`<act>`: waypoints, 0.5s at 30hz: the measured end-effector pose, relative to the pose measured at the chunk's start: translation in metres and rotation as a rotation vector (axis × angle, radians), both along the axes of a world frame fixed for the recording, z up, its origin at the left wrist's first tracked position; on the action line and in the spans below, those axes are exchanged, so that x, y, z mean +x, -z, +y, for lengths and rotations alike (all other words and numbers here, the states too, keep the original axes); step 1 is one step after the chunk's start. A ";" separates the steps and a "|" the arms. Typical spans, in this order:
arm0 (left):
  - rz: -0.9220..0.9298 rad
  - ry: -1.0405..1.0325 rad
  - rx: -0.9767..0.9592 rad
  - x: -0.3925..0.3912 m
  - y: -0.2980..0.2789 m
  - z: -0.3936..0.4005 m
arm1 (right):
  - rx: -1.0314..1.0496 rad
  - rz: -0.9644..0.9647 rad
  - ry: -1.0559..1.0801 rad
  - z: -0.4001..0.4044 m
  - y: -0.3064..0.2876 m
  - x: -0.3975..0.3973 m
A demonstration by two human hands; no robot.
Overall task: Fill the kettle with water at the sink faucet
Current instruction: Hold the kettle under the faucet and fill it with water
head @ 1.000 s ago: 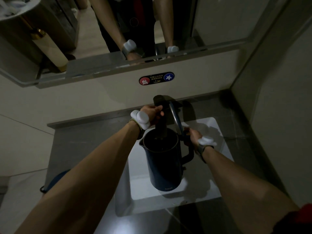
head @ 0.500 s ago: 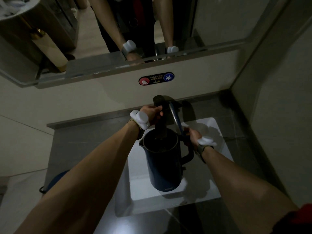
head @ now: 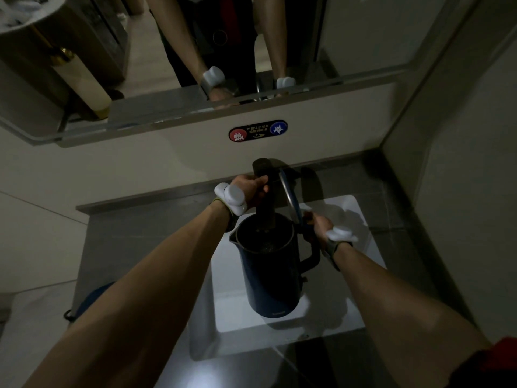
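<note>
A dark blue electric kettle point(head: 270, 278) hangs upright over the white sink basin point(head: 232, 312), its lid point(head: 289, 196) flipped open. My right hand point(head: 317, 224) grips the top of the kettle's handle. The black faucet point(head: 264, 189) rises behind it, and its spout points down into the kettle's open mouth. My left hand point(head: 250, 187) is closed around the faucet near its top. Something glints low inside the kettle; whether water is flowing I cannot tell.
A dark grey countertop point(head: 140, 247) surrounds the sink. A red and blue hot/cold label point(head: 258, 131) sits on the wall under a mirror point(head: 195, 51) that reflects my arms. A wall point(head: 461, 191) closes the right side. A blue round object point(head: 92, 301) lies low at the left.
</note>
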State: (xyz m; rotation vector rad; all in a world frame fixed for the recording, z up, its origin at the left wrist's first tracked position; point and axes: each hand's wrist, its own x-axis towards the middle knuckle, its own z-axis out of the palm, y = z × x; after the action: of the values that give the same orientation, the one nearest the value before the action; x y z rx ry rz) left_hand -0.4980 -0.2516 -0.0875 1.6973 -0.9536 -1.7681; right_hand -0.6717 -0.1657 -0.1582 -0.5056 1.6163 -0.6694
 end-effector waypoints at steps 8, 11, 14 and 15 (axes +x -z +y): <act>0.001 0.019 -0.002 0.001 -0.001 0.000 | 0.020 -0.012 0.047 -0.002 -0.003 0.003; -0.012 0.021 -0.001 0.000 -0.001 0.000 | 0.023 0.035 0.028 -0.004 -0.006 0.006; -0.010 0.016 0.005 0.000 -0.001 0.000 | 0.016 0.027 -0.001 -0.002 -0.002 0.002; -0.008 0.017 0.006 0.000 -0.001 0.000 | 0.012 0.019 -0.011 -0.002 -0.003 0.002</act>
State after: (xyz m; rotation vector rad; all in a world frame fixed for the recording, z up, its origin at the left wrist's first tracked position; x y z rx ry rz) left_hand -0.4976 -0.2517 -0.0865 1.7063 -0.9695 -1.7779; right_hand -0.6697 -0.1673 -0.1552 -0.5135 1.6332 -0.6479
